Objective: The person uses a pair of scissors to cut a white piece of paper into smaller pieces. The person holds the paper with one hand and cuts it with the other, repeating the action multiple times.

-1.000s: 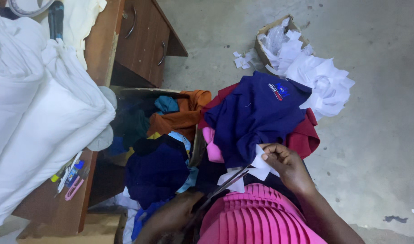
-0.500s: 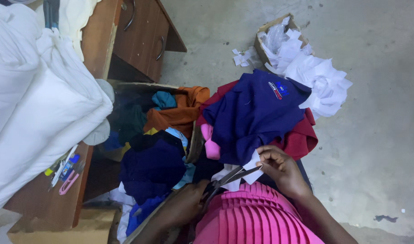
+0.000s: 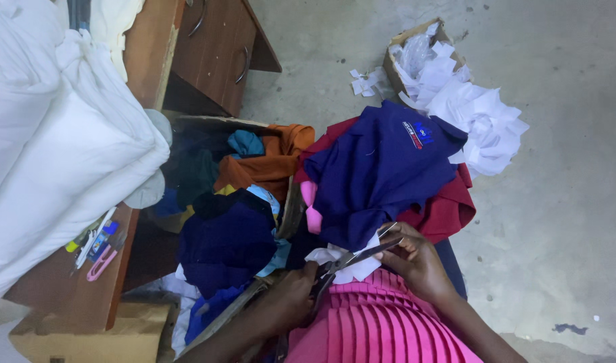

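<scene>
Here, scissors (image 3: pixel 352 259) between both hands' grip.

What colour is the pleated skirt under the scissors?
Bright pink. The pleated skirt shows best in the head view, at the bottom of the picture.

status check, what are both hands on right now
Left hand gripping scissors, blades open on the white fabric piece. Right hand pinching that piece at its edge. Navy shirt draped just above, touching the work.
</scene>
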